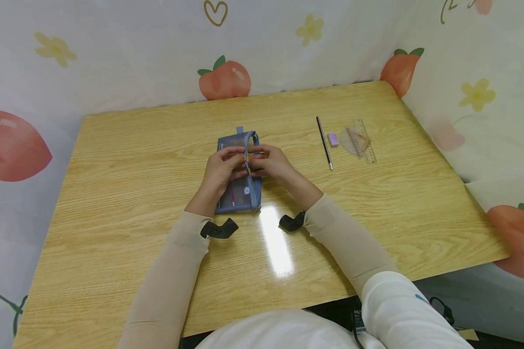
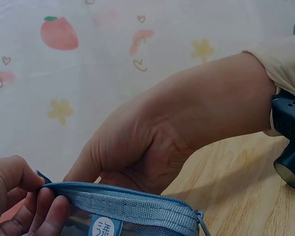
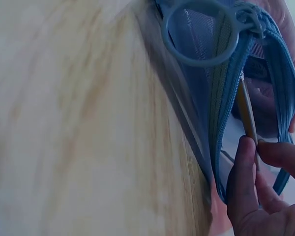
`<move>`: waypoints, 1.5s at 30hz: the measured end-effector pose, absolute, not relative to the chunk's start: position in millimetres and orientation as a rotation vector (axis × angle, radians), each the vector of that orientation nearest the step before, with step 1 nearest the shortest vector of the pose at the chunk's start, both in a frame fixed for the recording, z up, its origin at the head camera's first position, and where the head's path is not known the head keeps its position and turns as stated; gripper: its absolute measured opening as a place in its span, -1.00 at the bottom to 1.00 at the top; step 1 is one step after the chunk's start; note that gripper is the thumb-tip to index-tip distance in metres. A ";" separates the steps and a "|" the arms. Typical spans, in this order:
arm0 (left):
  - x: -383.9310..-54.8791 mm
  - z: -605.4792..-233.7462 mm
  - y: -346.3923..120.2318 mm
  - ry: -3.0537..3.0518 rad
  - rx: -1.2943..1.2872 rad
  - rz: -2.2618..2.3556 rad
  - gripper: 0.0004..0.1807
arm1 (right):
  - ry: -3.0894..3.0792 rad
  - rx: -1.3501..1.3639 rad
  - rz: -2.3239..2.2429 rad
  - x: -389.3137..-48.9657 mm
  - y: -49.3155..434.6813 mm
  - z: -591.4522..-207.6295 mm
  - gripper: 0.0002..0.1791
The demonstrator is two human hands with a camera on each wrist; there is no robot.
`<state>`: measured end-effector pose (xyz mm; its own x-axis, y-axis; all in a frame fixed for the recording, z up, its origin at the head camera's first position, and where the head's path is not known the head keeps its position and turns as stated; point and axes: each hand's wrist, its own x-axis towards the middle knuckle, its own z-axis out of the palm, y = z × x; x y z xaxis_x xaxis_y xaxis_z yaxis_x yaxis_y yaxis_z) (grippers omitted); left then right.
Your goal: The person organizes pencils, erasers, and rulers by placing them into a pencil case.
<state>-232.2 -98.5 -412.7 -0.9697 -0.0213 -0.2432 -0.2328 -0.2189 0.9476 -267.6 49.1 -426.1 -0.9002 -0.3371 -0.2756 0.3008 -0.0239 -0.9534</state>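
A blue mesh zip pencil pouch [image 1: 240,198] lies on the table in the head view, its zipped mouth spread apart. My left hand [image 1: 220,169] grips the mouth's edge between thumb and fingers, as the left wrist view also shows. From the other side, my right hand [image 1: 274,164] reaches into the mouth. There its thumb and fingers pinch a slim yellow pencil [image 3: 247,110], which sits within the opening in the right wrist view. A round zip pull [image 3: 201,63] hangs at one end of the zip. Through the mesh shows a purple stick [image 1: 232,194].
To the right on the wooden table [image 1: 135,169] lie a black pencil [image 1: 324,143], a purple eraser [image 1: 333,139], a clear protractor [image 1: 349,140] and a clear ruler [image 1: 370,154]. Printed cloth [image 1: 148,58] hangs behind the table and at its sides.
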 end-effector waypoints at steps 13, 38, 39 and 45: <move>-232.4 -414.1 -98.8 1.868 -0.294 2.327 -0.76 | 1.849 -0.014 -1.937 -266.6 46.9 -428.3 -0.60; -231.2 -413.4 -98.7 1.869 -0.308 2.360 -0.75 | 2.755 -0.103 -1.377 -301.1 141.1 -400.1 -0.63; -231.2 -413.5 -98.7 1.871 -0.312 2.357 -0.75 | 2.853 -0.087 -1.271 -302.6 149.9 -398.7 -0.63; -230.7 -412.4 -100.3 1.880 -0.308 2.348 -0.75 | 3.028 0.009 -0.791 -303.0 182.3 -397.7 -0.58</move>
